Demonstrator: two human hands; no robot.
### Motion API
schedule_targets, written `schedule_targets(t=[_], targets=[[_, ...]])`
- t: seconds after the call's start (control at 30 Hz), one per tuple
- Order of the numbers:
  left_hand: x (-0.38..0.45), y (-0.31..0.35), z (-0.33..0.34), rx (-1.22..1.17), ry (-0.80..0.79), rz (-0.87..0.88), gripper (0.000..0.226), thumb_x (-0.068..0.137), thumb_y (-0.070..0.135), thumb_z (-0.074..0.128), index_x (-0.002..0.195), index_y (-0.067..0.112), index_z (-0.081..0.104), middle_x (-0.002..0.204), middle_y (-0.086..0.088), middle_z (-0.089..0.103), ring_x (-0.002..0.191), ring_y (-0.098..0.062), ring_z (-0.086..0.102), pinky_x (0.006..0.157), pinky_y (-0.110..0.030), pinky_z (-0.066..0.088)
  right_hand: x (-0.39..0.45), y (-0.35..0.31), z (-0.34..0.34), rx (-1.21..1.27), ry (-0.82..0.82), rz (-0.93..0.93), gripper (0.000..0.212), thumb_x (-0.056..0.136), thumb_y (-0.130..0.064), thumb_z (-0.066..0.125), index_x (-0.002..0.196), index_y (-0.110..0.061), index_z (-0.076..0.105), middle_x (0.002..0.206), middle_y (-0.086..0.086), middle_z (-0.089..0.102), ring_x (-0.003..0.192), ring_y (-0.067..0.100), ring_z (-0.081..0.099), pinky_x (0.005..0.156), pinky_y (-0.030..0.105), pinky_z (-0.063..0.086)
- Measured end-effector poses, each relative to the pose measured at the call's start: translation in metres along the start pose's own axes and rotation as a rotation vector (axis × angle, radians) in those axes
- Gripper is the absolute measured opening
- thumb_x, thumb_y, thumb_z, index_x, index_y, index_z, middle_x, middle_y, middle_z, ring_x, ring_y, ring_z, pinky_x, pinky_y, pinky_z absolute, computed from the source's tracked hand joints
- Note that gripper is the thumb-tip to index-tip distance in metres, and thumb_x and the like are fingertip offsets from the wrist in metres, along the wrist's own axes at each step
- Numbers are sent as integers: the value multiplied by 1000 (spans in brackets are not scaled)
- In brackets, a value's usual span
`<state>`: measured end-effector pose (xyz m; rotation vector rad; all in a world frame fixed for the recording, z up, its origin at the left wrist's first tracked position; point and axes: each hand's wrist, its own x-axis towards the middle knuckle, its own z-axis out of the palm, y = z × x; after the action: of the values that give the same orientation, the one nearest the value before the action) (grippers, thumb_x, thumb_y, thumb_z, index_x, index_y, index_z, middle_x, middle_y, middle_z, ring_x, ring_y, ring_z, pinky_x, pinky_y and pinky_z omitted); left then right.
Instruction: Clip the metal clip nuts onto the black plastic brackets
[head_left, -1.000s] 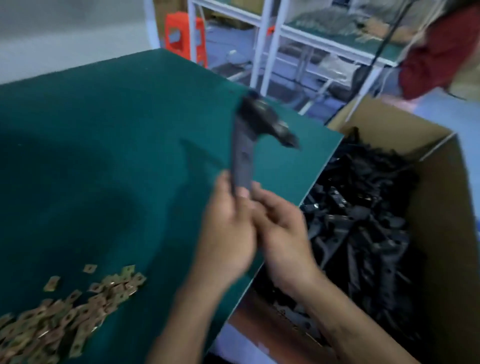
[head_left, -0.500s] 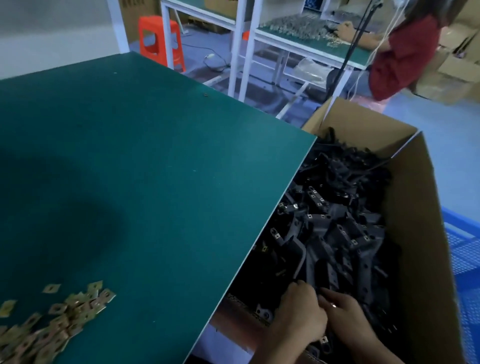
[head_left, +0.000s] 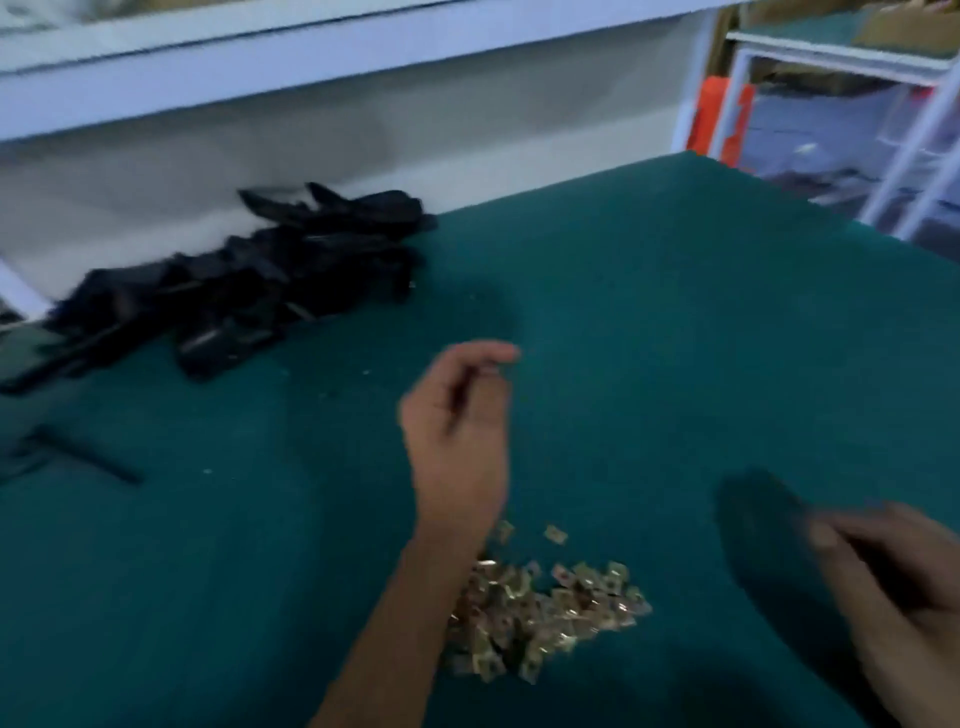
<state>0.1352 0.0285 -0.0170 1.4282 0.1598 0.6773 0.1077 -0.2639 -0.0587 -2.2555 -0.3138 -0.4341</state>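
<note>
The desk (head_left: 649, 322) has a dark green top, and the whole picture is blurred by motion. The left hand (head_left: 457, 415) is above the middle of the desk, with the forearm coming up from the near edge. Its fingers are loosely curled toward the thumb, and the gap between them is narrow. I cannot tell if something small is pinched there, because the fingertips are too blurred. The right hand (head_left: 893, 587) is at the right edge of the view, close to the near edge of the desk. It is very blurred. Its fingers look bent, and a dark streak crosses them, but I cannot tell if this hand holds a part or nothing. A dark shadow lies on the desk just beside it. The clip nuts (head_left: 540, 613) lie in a loose heap of small brass-coloured pieces near the near edge, between the two arms; the left forearm passes over the left side of the heap. A few single nuts lie just beyond the heap. The black brackets (head_left: 244, 291) are piled at the far left part of the desk, well apart from both hands. One more black piece (head_left: 83, 457) lies alone near the left edge. Behind the desk stands a white frame (head_left: 909, 135), with an orange stool (head_left: 722, 122) beside it.
</note>
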Motion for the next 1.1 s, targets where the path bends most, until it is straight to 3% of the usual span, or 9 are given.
schedule_targets(t=[0.13,0.23,0.33,0.43,0.57,0.67,0.8,0.97,1.1], targets=[[30,-27,-54,-87,342,-55,21,101,0,47,87,4,62,56,4,35,47,-13,21,45,-29,20,89,-70,95,81,-217,-174,12,94,-22,68,85,-28,74,83,-12,70,79,7,66,72,18,47],[41,-47,-74,-130,436,-129,29,100,-3,42,81,8,62,55,5,32,47,-11,21,46,-31,17,155,-98,176,93,-367,-254,11,91,-10,72,94,-19,77,88,-5,70,85,15,67,82,25,49],[50,-51,-76,-90,407,-153,28,96,-5,44,82,7,64,55,3,33,47,-11,25,45,-28,20,209,-137,249,3,-424,-284,38,91,-32,73,125,-17,67,119,6,61,108,25,62,96,37,49],[57,-54,-77,-54,377,-167,30,95,-5,46,81,10,67,55,3,36,48,-12,25,46,-26,22,246,-162,308,-182,-491,-229,67,88,-56,67,140,-18,46,139,8,43,113,33,59,90,46,54],[59,-55,-79,-43,341,-240,35,95,-2,47,76,17,68,52,5,36,47,-12,25,47,-27,20,262,-168,349,-485,-351,-339,39,101,-43,53,118,-10,64,124,11,52,101,39,62,69,39,43],[58,-56,-80,45,301,-149,32,93,-5,47,77,15,66,50,9,38,44,-6,27,42,-21,22,266,-164,339,-500,-165,-428,32,101,-30,48,98,-4,66,106,17,63,90,44,64,64,37,38],[53,-56,-80,137,219,-51,28,93,0,48,82,18,66,49,14,41,43,-4,30,42,-19,26,271,-159,287,-261,10,-483,34,93,-34,50,81,-5,61,81,22,64,80,42,59,62,40,43],[52,-54,-76,227,256,82,14,91,14,55,97,22,64,76,16,57,66,-7,52,57,-22,42,259,-161,197,97,-3,-415,20,90,-37,61,88,-17,62,70,-5,63,65,21,58,59,30,49],[51,-38,-78,548,192,302,19,93,17,63,110,11,63,106,2,62,104,-17,59,85,-33,48,217,-169,160,330,-204,-374,19,87,-28,75,84,-10,68,70,11,70,51,17,60,50,34,48]])
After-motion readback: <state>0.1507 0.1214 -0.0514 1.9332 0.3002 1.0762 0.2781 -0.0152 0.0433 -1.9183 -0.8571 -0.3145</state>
